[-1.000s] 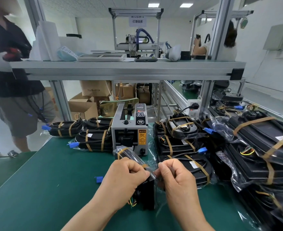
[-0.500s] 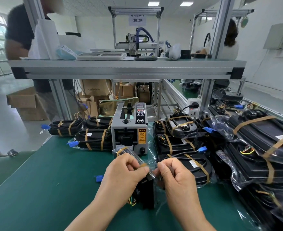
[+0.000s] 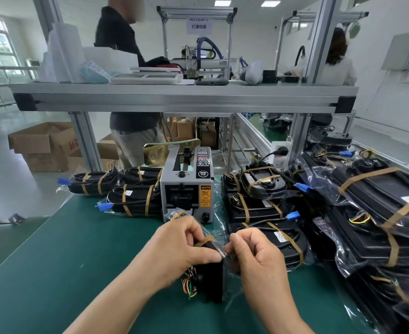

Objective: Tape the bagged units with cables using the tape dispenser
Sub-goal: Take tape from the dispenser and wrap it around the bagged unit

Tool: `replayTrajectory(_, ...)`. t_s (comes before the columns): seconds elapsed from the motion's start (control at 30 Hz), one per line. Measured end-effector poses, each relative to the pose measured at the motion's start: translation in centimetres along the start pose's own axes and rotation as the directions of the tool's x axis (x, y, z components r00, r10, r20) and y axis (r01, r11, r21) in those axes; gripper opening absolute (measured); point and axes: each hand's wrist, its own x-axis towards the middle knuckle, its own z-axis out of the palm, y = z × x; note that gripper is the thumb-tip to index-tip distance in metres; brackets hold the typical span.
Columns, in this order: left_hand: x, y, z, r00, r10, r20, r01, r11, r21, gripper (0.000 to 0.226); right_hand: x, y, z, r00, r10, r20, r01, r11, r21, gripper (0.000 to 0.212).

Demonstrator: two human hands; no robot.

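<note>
Black bagged unit with coloured cables stood on the green mat, near the grey tape dispenser. Left hand and right hand pinched its taped top edge; bare mat lay leftward.

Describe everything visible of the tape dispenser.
The tape dispenser is a grey, metal-looking box standing upright on the green mat, facing the camera. Its front has a dark outlet, a yellow caution label and a black knob; its top carries a dial and a lit panel. A gold tape roll sits behind. Taped units lie close on both sides.
</note>
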Motion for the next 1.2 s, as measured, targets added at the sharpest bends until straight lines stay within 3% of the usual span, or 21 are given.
replayTrajectory(0.17,1.4,0.6,-1.3,0.996,0.018,0.086,-0.024,0.998,0.065,0.032,0.1,-0.2,0.1,1.000,0.007,-0.006,-0.007,1.000,0.001,0.027)
replayTrajectory(0.4,1.7,0.6,-1.3,0.998,0.033,0.047,-0.034,0.999,0.030,0.022,0.3,-0.3,0.0,0.999,0.041,-0.011,-0.041,0.999,-0.004,0.023)
replayTrajectory(0.67,-0.4,-0.1,0.0,0.999,0.051,-0.009,-0.052,0.997,-0.054,0.014,0.9,-1.2,0.0,0.999,0.028,0.045,-0.019,0.980,-0.198,0.008)
replayTrajectory(0.9,-2.4,-1.2,2.0,0.973,0.060,-0.225,-0.095,0.985,-0.145,0.029,4.5,-3.5,1.3,0.982,-0.060,0.182,0.149,0.833,-0.532,0.016)
replayTrajectory(1.07,-2.1,-1.5,0.3,0.983,-0.003,-0.182,-0.028,0.985,-0.168,0.021,7.9,-4.8,3.9,0.893,0.134,0.430,0.225,0.695,-0.683,0.054)
replayTrajectory(1.13,-1.3,-1.5,-1.3,0.969,0.013,-0.248,-0.049,0.989,-0.140,0.015,8.2,-4.5,4.4,0.872,0.159,0.464,0.250,0.670,-0.699,0.042)
replayTrajectory(1.2,0.2,-1.8,-2.9,0.936,0.139,-0.323,-0.144,0.990,0.008,0.014,8.1,-4.2,4.6,0.878,0.144,0.456,0.250,0.674,-0.695,0.027)
